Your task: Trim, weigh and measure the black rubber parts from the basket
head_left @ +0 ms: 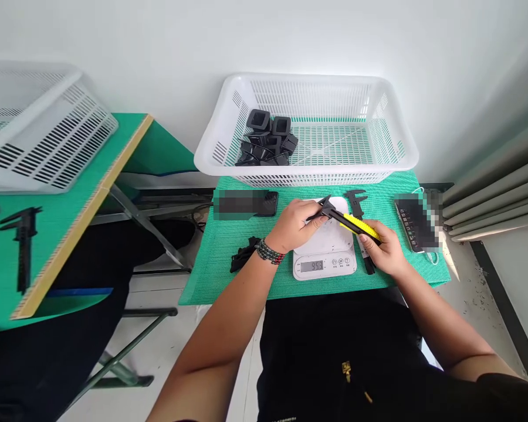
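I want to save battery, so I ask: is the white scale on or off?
On: the scale shows dark digits on its display.

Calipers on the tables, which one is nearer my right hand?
The caliper right of the white scale, partly hidden by the yellow knife in your right hand. The other caliper lies on the left table.

A beaded bracelet (269, 252) in several rows, dark grey-green with red beads, circles the wrist of the left hand (297, 225). The torso wears a black garment (308, 351) with a black sleeve (506, 388), a gold-coloured ornament (346, 368), a smaller gold-coloured tip (368, 397) and small pale lettering (284, 419).
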The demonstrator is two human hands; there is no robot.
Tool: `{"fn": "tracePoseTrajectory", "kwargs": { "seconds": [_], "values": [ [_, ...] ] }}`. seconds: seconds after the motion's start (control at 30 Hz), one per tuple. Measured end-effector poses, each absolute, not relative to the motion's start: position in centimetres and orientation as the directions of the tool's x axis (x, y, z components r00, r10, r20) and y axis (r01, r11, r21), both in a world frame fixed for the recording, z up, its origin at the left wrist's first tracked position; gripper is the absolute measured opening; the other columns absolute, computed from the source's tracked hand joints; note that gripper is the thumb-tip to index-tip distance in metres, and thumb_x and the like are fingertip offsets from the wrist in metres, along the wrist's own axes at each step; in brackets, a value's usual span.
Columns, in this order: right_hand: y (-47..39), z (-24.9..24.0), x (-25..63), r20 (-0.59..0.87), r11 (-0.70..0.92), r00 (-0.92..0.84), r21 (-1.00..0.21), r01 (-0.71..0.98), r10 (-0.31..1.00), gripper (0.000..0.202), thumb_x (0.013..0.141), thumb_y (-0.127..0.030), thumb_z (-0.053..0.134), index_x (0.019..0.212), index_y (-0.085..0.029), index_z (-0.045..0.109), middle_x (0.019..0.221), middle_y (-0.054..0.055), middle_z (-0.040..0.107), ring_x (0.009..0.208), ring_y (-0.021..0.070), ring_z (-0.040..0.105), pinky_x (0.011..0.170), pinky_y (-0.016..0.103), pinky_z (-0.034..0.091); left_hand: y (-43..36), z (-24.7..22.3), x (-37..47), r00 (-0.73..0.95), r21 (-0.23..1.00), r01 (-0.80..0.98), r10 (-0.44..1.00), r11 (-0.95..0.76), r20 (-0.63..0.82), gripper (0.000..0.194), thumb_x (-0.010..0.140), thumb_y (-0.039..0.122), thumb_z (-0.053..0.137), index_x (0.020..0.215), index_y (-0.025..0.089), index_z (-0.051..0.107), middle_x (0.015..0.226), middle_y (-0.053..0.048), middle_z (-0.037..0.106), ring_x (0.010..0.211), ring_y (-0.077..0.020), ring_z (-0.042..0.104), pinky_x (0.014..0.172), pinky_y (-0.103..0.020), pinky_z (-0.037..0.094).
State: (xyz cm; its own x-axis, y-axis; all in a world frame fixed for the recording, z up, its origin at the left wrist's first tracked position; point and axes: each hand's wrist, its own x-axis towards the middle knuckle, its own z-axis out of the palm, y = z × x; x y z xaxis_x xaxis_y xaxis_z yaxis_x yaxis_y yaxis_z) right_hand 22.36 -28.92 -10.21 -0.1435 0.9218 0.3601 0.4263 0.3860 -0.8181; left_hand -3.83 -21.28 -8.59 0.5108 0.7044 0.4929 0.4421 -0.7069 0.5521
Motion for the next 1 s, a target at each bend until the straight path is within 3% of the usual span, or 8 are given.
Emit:
{"fn": "tracePoseTrajectory", "kwargs": {
  "seconds": [0.17,0.37,0.53,0.7,0.9,1.0],
  "values": [
    [-28.43,-10.46,22.66,0.328,0.262,0.083,-0.860,0.437,0.941,0.039,0.099,-0.054,0.062,0.117,-0.020,0.070,0.096,0.009,0.077,0.084,0.0250,0.072,0.074,0.039,0.060,-21.40,-8.40,-3.68,0.517,0.575,0.419,0.705,-0.703,0.485,0.044,0.106,0.047,0.050,0.070,0.023,0.045,0.062,0.001,0.049,0.061,-0.0179,0.047,0.067,-0.034,0.036],
    [-28.56,-9.95,22.62,0.266,0.287,-0.107,-0.884,0.370,0.958,0.041,0.096,-0.059,0.065,0.112,-0.022,0.073,0.091,0.006,0.076,0.077,0.0223,0.070,0.072,0.037,0.059,-21.52,-8.26,-3.58,0.504,0.608,0.441,0.742,-0.661,0.442,0.047,0.104,0.054,0.048,0.068,0.024,0.040,0.060,0.001,0.049,0.059,-0.0181,0.045,0.070,-0.037,0.039],
    [-28.26,-9.96,22.36,0.297,0.235,0.082,-0.870,0.433,0.951,0.044,0.097,-0.059,0.063,0.113,-0.020,0.072,0.096,0.009,0.076,0.085,0.0250,0.071,0.076,0.039,0.059,-21.60,-8.14,-3.62,0.508,0.607,0.442,0.742,-0.660,0.437,0.051,0.102,0.056,0.049,0.066,0.024,0.035,0.058,0.001,0.046,0.057,-0.0170,0.043,0.070,-0.038,0.039],
    [-28.33,-10.03,22.49,0.263,0.272,-0.077,-0.888,0.370,0.962,0.044,0.095,-0.061,0.064,0.112,-0.021,0.074,0.090,0.007,0.075,0.077,0.0227,0.069,0.070,0.037,0.058,-21.66,-8.08,-3.53,0.519,0.596,0.425,0.723,-0.681,0.456,0.049,0.100,0.055,0.054,0.067,0.024,0.035,0.059,0.002,0.044,0.057,-0.0167,0.041,0.068,-0.037,0.035],
    [-27.91,-10.18,22.50,0.264,0.188,0.104,-0.866,0.464,0.959,0.040,0.097,-0.054,0.064,0.112,-0.019,0.073,0.094,0.009,0.077,0.086,0.0253,0.071,0.077,0.039,0.059,-21.47,-8.26,-3.73,0.501,0.608,0.404,0.722,-0.683,0.477,0.061,0.098,0.072,0.046,0.065,0.025,0.027,0.055,0.003,0.035,0.054,-0.0162,0.035,0.065,-0.038,0.033],
    [-28.09,-10.14,22.55,0.252,0.198,0.089,-0.898,0.394,0.964,0.041,0.098,-0.056,0.062,0.113,-0.019,0.072,0.088,0.007,0.074,0.082,0.0241,0.070,0.072,0.038,0.059,-21.51,-8.21,-3.82,0.495,0.618,0.393,0.723,-0.681,0.482,0.060,0.100,0.066,0.048,0.063,0.025,0.027,0.053,0.003,0.033,0.052,-0.0159,0.034,0.064,-0.039,0.035]
  ]
}}
